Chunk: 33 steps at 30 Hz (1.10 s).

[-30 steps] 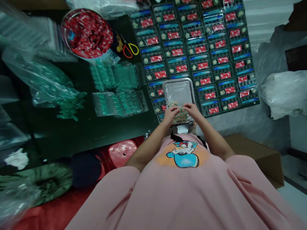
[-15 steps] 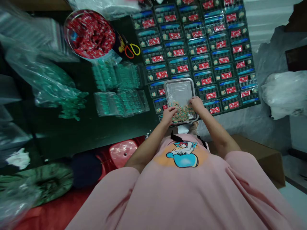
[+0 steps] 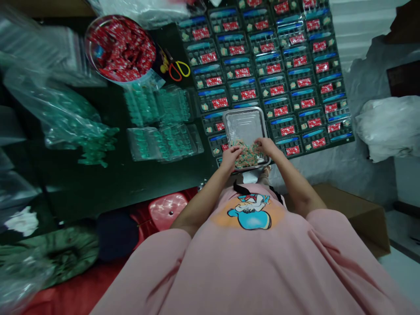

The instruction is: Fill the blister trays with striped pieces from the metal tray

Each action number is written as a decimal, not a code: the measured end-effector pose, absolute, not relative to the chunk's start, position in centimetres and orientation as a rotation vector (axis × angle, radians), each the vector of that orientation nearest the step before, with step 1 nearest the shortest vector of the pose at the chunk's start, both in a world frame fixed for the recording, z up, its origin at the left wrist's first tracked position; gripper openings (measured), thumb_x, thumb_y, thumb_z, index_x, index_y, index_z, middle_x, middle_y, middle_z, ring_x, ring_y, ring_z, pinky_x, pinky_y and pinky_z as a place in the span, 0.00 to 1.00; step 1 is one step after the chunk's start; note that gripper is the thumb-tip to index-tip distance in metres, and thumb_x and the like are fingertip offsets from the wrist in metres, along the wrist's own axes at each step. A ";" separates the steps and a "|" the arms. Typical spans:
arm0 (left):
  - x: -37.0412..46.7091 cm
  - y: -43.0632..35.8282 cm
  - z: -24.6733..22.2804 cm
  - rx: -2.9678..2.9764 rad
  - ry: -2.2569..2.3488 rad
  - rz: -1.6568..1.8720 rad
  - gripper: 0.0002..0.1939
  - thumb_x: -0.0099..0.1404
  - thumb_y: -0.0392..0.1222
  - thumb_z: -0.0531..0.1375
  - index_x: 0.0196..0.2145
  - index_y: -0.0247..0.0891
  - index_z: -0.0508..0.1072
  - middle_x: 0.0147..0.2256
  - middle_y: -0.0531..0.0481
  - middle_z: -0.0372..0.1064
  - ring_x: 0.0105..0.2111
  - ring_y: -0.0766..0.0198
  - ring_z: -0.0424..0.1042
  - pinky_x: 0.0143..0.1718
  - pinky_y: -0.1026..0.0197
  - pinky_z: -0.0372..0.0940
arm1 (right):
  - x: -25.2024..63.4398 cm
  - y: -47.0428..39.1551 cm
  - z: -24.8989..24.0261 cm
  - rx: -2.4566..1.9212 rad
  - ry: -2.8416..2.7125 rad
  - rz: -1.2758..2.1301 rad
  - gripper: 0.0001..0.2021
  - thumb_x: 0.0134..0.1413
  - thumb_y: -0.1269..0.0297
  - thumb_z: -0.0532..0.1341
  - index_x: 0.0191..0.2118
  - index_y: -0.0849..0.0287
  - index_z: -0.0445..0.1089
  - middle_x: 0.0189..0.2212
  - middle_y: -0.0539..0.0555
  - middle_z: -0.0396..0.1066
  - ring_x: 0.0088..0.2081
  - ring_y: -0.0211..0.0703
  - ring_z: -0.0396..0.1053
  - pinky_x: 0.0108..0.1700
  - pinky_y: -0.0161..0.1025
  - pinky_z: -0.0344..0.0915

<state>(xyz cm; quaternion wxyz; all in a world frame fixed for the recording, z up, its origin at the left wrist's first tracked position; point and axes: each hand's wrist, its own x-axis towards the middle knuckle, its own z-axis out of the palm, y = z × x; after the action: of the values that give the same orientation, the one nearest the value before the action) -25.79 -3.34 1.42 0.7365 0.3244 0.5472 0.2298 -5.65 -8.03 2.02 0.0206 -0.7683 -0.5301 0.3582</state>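
A loose heap of small pale-pink and green pieces lies in the near half of a shallow rectangular silvery tray with rounded corners, whose far half shows its bare bottom. The left hand is over the tray's left edge, fingers bent at the heap; the right hand reaches over the right edge, its fingers curled down to the pieces. How wide either hand's fingertips stand, and whether they pinch a piece, I cannot tell.

The tray sits at the near edge of a dark green table, overlapping rows of dark compartmented packs, each bearing a blue elongated item, a red-and-white patterned packet and a small pale piece. Left of these rows lie scissors with one red and one yellow handle loop, beside a round clear tub of red-and-white packets. Nearer, stacks of clear packs with green contents lie between the rows and a clear plastic bag spilling green pieces. A red stool stands below the table's near edge.
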 end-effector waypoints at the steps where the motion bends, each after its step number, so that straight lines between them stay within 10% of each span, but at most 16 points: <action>1: -25.8 -3.4 1.4 0.712 1.200 0.503 0.14 0.43 0.41 0.71 0.29 0.35 0.78 0.26 0.52 0.74 0.25 0.69 0.69 0.27 0.67 0.58 | -5.9 -7.9 2.1 -2.406 -1.679 1.097 0.17 0.53 0.70 0.65 0.50 0.59 0.74 0.39 0.55 0.78 0.39 0.42 0.72 0.41 0.33 0.61; 33: -27.0 -3.1 1.6 0.684 1.203 0.528 0.14 0.43 0.41 0.72 0.30 0.35 0.78 0.27 0.51 0.73 0.27 0.68 0.70 0.28 0.66 0.60 | -6.0 -5.2 2.4 -2.363 -2.142 0.991 0.13 0.57 0.65 0.63 0.48 0.58 0.75 0.44 0.62 0.75 0.45 0.49 0.72 0.43 0.36 0.63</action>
<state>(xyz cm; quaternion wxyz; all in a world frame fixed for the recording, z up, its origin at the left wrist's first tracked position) -26.97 -3.13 1.64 0.7381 0.3116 0.5480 0.2404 -6.04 -5.15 2.40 -0.0989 -0.7040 -0.6382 0.2954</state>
